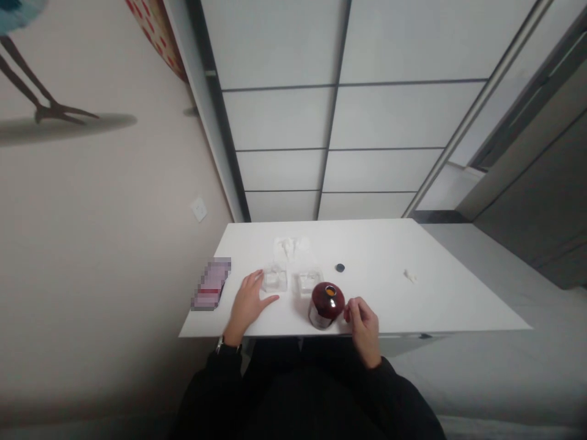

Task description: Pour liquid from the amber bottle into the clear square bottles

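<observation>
Nearest to me, along the bottom of the frame, I see two dark sleeves [398, 391] reaching up to the counter [440, 311]. The right hand [365, 327], lower right of centre, has its fingers bent in just beside the dark red bottle [326, 305]; from my view I can't tell whether they touch it or pinch anything. The bottle stands upright at lower centre, its mouth uncovered, near the counter's front edge. That is my main worry: a careless nudge from those knuckles could tip it, and with no lid on, whatever is inside could run out or the bottle could go over the edge. The left hand [247, 302], left of centre, is spread and grips nothing, its fingertips at the side of the left clear container [275, 281]. The container looks light to me, so a brush of the fingers could skid it into the right clear container [308, 282], just behind the bottle. Farther back, a small dark disc [340, 267] lies right of centre, where a sweeping sleeve might knock it away. Beyond that, pale pieces [288, 246] sit at mid-frame, too washed out to identify, before the panelled doors [380, 113] filling the upper frame.
</observation>
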Demonstrator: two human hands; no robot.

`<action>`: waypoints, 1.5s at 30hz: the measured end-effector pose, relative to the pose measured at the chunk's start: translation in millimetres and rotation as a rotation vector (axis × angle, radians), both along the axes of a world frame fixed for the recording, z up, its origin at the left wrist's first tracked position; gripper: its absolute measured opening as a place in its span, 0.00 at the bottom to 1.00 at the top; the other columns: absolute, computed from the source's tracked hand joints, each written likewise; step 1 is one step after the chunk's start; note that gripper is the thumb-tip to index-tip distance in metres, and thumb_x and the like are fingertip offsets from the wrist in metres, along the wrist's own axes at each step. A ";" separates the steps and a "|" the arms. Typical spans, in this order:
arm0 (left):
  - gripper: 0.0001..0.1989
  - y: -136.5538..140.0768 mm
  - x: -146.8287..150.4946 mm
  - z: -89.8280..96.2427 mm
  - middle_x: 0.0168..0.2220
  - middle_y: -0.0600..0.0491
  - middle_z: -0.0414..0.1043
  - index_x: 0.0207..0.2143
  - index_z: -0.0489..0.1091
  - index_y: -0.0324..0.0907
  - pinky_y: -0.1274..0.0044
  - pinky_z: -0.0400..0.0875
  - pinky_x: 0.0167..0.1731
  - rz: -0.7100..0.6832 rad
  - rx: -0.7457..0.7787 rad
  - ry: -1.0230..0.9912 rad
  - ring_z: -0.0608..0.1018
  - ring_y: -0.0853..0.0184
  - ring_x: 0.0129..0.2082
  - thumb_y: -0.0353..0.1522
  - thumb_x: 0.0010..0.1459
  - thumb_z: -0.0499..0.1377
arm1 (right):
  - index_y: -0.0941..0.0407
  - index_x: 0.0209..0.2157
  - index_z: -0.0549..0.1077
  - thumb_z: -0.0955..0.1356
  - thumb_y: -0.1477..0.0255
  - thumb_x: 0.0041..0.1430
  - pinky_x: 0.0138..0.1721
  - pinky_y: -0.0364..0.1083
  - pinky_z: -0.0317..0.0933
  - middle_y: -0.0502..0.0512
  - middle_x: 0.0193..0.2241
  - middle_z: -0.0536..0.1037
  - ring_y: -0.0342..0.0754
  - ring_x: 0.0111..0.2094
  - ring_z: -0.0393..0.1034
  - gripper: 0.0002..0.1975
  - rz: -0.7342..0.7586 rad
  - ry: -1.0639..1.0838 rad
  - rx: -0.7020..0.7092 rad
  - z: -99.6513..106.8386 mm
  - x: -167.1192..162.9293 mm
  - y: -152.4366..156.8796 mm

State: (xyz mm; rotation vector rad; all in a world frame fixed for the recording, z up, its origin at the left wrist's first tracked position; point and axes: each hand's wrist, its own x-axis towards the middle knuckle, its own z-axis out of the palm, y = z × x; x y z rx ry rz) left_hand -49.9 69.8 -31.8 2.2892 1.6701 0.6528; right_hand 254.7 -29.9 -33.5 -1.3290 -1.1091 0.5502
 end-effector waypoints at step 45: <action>0.38 -41.2 114.8 11.9 0.77 0.44 0.51 0.77 0.42 0.54 0.54 0.59 0.73 -0.148 0.107 -0.424 0.57 0.53 0.76 0.32 0.72 0.57 | 0.54 0.71 0.59 0.76 0.65 0.62 0.63 0.63 0.69 0.68 0.66 0.72 0.64 0.65 0.71 0.41 0.026 -0.164 0.046 -22.8 2.5 -17.0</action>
